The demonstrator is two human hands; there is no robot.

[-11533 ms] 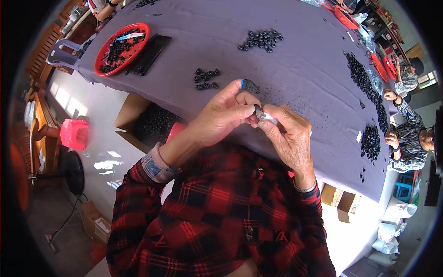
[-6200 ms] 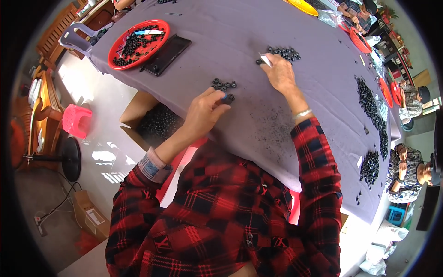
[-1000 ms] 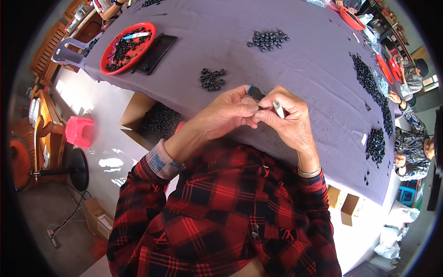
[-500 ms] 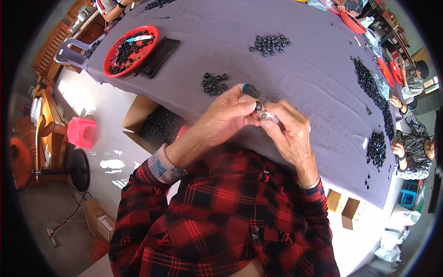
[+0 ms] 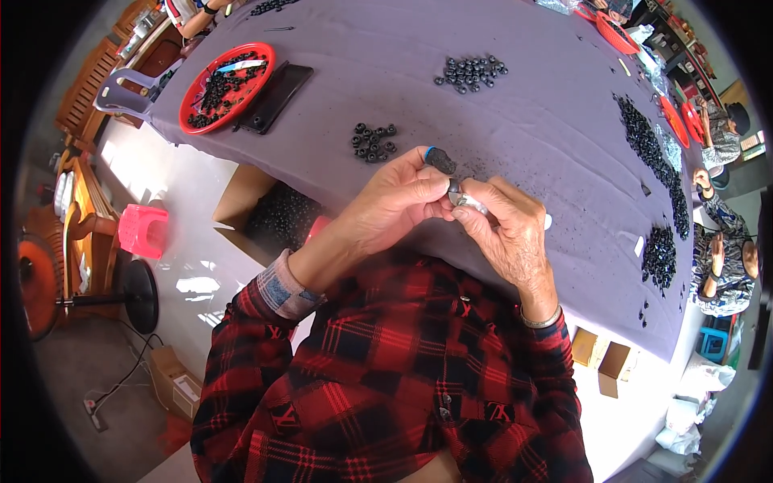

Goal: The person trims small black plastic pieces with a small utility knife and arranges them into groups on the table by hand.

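Observation:
Above the near edge of the table, my two hands meet in front of me. My left hand [image 5: 399, 193] pinches a small black round piece [image 5: 453, 186] between thumb and fingers. A dark, blue-edged finger cover [image 5: 439, 159] is on its raised forefinger. In my right hand [image 5: 513, 225] is a small white-and-silver tool [image 5: 469, 201], its shiny tip against the black piece; the fingers hide much of it. Just beyond my left hand lies a small group of black round pieces [image 5: 373, 142], and farther off is a larger group [image 5: 471, 73].
A red basket [image 5: 267, 60] of black pieces and a dark flat case [image 5: 277, 98] lie at the left. Below the table's edge stands an open carton [image 5: 229, 197] of black pieces. Long black heaps [image 5: 644, 145] line the right side, where other people sit. A pink stool [image 5: 143, 231] stands left.
My right hand has shifted slightly, and more of the tool's shiny tip shows at the black piece. My left hand keeps its pinch. At the right, a co-worker's hands have moved.

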